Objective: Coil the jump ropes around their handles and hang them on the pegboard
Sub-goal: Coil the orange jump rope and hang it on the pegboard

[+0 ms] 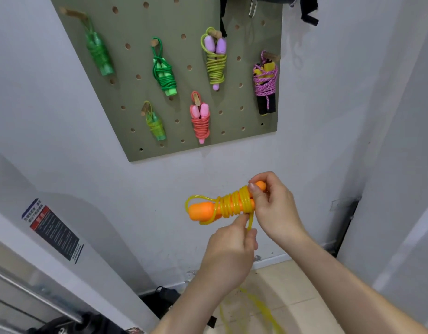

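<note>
Below the pegboard (135, 97) I hold a jump rope with orange handles (201, 209) and a yellow cord (234, 201) coiled several times round them. My right hand (273, 208) grips the handles' right end, its thumb pressing on the coils. My left hand (232, 251) pinches the loose cord just under the coil. A small loop of cord sticks out past the handles' left end. More yellow cord (254, 304) lies on the floor below.
Several coiled ropes hang on wooden pegs of the olive pegboard: green ones (163, 73) on the left, a purple-handled one (216, 61), a pink one (200, 119) and a black-handled one (266, 85). A black bag (160, 302) lies on the floor by the wall.
</note>
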Demonstrator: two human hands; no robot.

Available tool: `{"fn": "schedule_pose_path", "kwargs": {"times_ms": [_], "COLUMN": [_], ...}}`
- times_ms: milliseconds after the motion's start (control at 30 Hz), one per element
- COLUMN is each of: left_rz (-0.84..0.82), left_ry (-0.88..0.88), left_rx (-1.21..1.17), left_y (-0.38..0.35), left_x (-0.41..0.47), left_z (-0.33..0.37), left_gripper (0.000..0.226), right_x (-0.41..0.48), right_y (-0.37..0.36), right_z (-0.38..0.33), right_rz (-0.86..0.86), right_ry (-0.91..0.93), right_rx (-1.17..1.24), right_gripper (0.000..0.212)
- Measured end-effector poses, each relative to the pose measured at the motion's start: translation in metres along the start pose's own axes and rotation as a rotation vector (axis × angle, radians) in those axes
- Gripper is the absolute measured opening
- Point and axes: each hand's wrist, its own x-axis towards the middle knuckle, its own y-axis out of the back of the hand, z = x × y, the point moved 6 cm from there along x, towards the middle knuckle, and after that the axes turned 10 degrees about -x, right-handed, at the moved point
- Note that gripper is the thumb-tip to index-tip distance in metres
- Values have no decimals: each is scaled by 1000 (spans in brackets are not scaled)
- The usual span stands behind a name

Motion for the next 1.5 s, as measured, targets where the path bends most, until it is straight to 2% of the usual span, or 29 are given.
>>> {"fn": "schedule_pose_path", "kwargs": {"times_ms": [67,133,267,367,467,567,700,767,800,833,900,933,1033,1133,1200,1300,1400,1500], "left_rz": [-2,4,26,7,-19,-65,-203,-275,-316,-337,-259,-193,-135,-121,-83,-66,-75,-95], "left_ry": [-15,-67,-157,-229,-219,-150,-23,-20,-47,-127,-435,-589,-793,-839,-817,-790,-644,-427], "left_rx": [275,448,560,481,377,103,-289,-302,-208,5,544,706,862,933,869,606,330,88], "left_y": [3,6,33,56,73,85,83,80,77,74,68,64,54,51,57,68,86,105], "left_x": [-4,-10,-15,-10,-1,14,20,15,11,6,-4,-11,-25,-36,-40,-37,-18,5], "left_z": [3,11,20,19,18,14,12,16,18,22,42,52,69,71,70,64,51,47], "left_gripper": [31,32,29,28,21,10,13,18,21,22,22,28,34,28,21,18,25,16], "right_x": [-2,-3,-2,-7,-14,-23,-28,-25,-24,-24,-26,-26,-23,-12,-4,3,-3,-20], "right_y": [-4,-5,-3,-1,-1,0,6,9,10,9,8,7,10,19,26,34,31,30], "right_z": [2,6,17,15,3,-12,-18,-12,-9,-6,-3,-2,3,14,19,18,5,-30], "right_rz": [-5,-19,-84,-188,-272,-368,-502,-517,-515,-510,-490,-476,-361,-196,-129,-77,-154,-273], "right_ry": [81,150,271,362,443,501,394,357,376,409,460,463,408,266,180,145,248,449], "right_rx": [-170,-304,-468,-471,-453,-368,-170,-184,-262,-357,-482,-495,-520,-530,-502,-511,-530,-474], "right_gripper": [2,7,10,16,20,15,8,11,11,9,12,16,17,14,15,20,20,20]}}
